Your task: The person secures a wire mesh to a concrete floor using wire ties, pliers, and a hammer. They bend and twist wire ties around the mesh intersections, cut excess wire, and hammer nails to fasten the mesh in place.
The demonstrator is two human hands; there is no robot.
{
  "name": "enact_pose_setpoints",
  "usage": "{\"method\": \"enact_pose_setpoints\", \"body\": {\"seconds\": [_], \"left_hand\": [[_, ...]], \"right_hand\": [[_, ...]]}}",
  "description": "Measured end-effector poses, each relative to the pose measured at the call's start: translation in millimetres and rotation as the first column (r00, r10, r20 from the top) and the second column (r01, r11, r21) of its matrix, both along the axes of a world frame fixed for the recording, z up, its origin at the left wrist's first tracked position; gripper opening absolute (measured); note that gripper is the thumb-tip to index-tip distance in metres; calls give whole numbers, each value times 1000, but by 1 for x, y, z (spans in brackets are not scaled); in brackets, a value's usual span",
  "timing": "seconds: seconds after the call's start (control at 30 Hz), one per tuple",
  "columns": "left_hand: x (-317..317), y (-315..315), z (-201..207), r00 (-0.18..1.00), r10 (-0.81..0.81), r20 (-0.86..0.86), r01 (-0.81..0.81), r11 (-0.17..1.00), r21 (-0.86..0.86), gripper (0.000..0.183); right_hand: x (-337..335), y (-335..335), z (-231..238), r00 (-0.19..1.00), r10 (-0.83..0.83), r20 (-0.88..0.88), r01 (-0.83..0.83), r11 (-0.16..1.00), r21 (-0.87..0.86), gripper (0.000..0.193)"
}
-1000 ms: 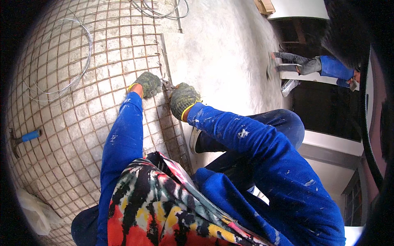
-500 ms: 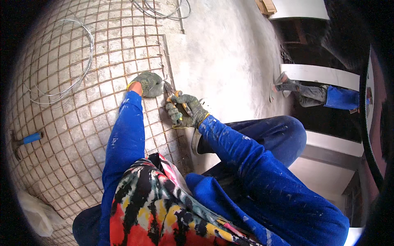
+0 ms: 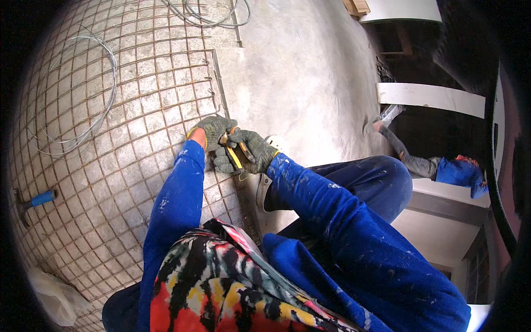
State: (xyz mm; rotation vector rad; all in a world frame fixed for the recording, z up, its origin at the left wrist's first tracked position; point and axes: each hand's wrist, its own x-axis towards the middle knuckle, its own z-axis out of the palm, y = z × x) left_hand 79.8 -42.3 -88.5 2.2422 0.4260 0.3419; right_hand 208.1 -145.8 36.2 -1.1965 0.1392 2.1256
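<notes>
My right hand (image 3: 255, 150), in a grey-green knit glove with a yellow cuff, is closed round pliers (image 3: 237, 159) with yellow-orange handles. The handles stand apart, and the jaws are hidden by the gloves. Right up against the tool's head is my left hand (image 3: 213, 130), gloved alike, with its fingers curled in. What it grips, if anything, is hidden. Both hands are over the edge of a rusty steel mesh (image 3: 144, 119) of crossed bars, which lies on the concrete.
A coil of thin wire (image 3: 113, 83) lies on the mesh; a second coil (image 3: 221, 23) is farther off. A blue-handled hammer (image 3: 43, 198) and a clear plastic bag (image 3: 55, 296) are at left. Smooth concrete floor (image 3: 298, 72) stretches rightward. Another person (image 3: 456, 174) in blue is at far right.
My left hand has moved right and nearer, up to the pliers. The pliers' handles show more plainly now. At right, the other person has changed posture, an arm reaching toward the floor.
</notes>
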Motion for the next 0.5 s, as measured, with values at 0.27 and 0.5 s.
{"method": "enact_pose_setpoints", "body": {"seconds": [0.27, 0.5], "left_hand": [[43, -16, -10, 902, 223, -371, -297, 942, -154, 43], [65, -17, -25, 932, 239, -271, -274, 956, -100, 49]], "right_hand": [[-50, 32, 64, -715, 279, 641, -590, 250, -768, 58], [-80, 12, 25, -827, 219, 517, -347, 525, -777, 59]]}}
